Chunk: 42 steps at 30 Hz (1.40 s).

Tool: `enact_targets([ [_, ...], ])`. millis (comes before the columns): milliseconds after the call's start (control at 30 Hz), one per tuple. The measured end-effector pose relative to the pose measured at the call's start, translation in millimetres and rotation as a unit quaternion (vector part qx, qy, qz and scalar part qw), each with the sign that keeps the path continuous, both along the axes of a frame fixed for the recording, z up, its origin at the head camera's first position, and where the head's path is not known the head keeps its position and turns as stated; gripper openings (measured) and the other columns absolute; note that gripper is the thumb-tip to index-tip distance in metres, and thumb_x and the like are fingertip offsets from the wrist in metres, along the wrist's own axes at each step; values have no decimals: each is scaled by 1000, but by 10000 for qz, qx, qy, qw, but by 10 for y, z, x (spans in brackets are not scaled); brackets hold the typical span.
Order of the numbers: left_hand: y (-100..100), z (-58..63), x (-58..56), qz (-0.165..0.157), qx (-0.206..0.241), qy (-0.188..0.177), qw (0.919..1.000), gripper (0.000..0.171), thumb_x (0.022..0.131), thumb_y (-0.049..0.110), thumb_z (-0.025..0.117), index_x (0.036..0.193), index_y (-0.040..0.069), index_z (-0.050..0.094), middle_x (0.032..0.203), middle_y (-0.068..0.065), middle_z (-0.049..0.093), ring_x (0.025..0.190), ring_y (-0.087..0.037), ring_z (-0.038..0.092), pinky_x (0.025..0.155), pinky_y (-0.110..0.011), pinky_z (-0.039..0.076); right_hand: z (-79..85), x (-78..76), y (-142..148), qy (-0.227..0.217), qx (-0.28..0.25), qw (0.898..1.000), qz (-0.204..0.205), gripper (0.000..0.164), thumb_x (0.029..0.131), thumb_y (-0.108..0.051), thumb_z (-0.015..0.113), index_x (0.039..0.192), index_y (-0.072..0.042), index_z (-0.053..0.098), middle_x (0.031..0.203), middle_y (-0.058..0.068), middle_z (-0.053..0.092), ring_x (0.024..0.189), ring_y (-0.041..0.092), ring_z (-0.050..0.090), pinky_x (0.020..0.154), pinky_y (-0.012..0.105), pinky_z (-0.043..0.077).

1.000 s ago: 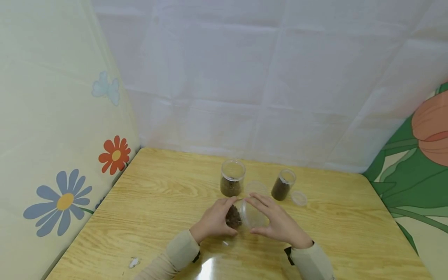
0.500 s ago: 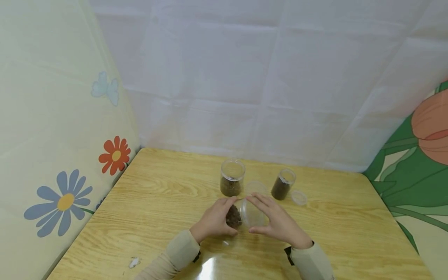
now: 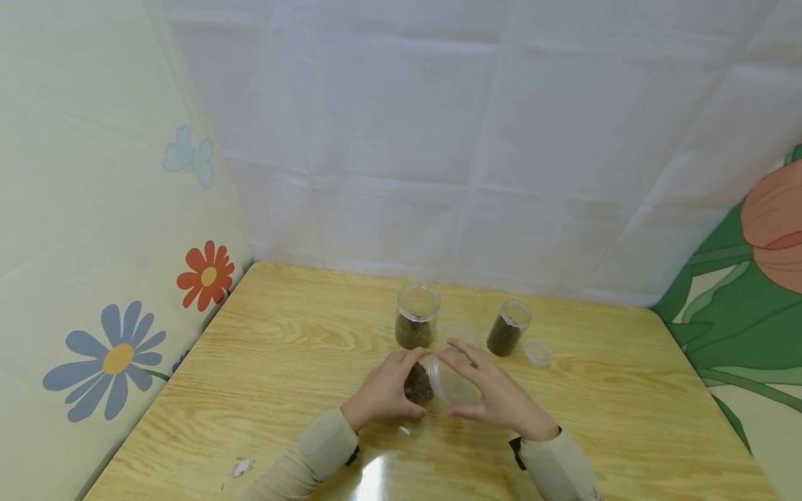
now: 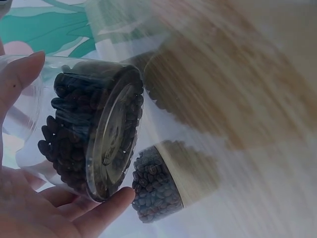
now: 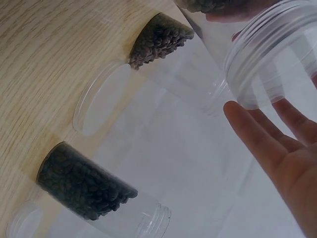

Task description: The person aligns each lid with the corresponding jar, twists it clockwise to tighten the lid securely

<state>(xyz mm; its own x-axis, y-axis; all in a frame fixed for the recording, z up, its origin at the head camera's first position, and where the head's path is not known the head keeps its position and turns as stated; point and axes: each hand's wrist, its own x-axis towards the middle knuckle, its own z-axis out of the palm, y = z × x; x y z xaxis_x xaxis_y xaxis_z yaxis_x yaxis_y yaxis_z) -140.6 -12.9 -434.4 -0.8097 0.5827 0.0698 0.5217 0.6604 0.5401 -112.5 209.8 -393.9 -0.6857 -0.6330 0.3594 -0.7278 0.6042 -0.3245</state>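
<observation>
My left hand (image 3: 385,390) grips a clear jar (image 4: 106,131) part filled with dark beans. The jar is tipped on its side, its base towards the left wrist camera, with the thumb on one side and the fingers under it. My right hand (image 3: 498,393) spans the jar's wide clear end (image 5: 270,54), thumb and fingers on opposite sides of what looks like a clear lid (image 3: 456,386). Whether that lid is seated on the jar's mouth cannot be made out. In the right wrist view, some fingertips lie along the ringed rim.
Behind my hands stands an open wide jar (image 3: 416,316) of dark beans, with a clear lid (image 5: 101,96) beside it on the wooden table (image 3: 301,320). Farther right are a narrower open jar (image 3: 509,328) of darker beans and a small lid (image 3: 537,353).
Both hands stay almost where they were around the jar. Only slight shifts of the right hand's fingers show; the other jars and lids have not moved.
</observation>
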Motion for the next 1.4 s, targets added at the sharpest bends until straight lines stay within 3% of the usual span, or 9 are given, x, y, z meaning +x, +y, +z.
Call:
enact_targets([
  [300,5,31,-38,54,-81,-84,9999,95,63,35,82,139,9,32,130,-16,44,115,-31,45,84,-48,45,12,-32,-14,102,-8,9999,-85,84,63,-31,82,135,-12,43,136,18,39,119,35,42,89,49,43],
  [700,11,62,-43,72,-52,-83,9999,95,62,33,83,139,8,32,131,-17,45,116,-31,45,87,-47,44,26,-38,-17,-298,-53,9990,-342,84,66,-35,79,138,-17,40,136,16,41,120,35,42,88,49,43],
  [1167,26,63,-44,102,-161,-112,9998,95,63,34,83,139,8,32,133,-17,43,118,-31,43,87,-47,44,77,7,-62,-883,-45,9904,-1067,86,66,-46,76,138,-15,41,133,21,43,117,40,44,84,57,42],
  [1400,50,60,-45,97,-249,-86,9996,96,63,35,82,139,8,32,132,-16,43,117,-30,44,87,-46,44,74,6,-34,-712,154,9931,-924,89,66,-44,76,139,-13,37,132,23,43,115,40,45,84,54,44],
])
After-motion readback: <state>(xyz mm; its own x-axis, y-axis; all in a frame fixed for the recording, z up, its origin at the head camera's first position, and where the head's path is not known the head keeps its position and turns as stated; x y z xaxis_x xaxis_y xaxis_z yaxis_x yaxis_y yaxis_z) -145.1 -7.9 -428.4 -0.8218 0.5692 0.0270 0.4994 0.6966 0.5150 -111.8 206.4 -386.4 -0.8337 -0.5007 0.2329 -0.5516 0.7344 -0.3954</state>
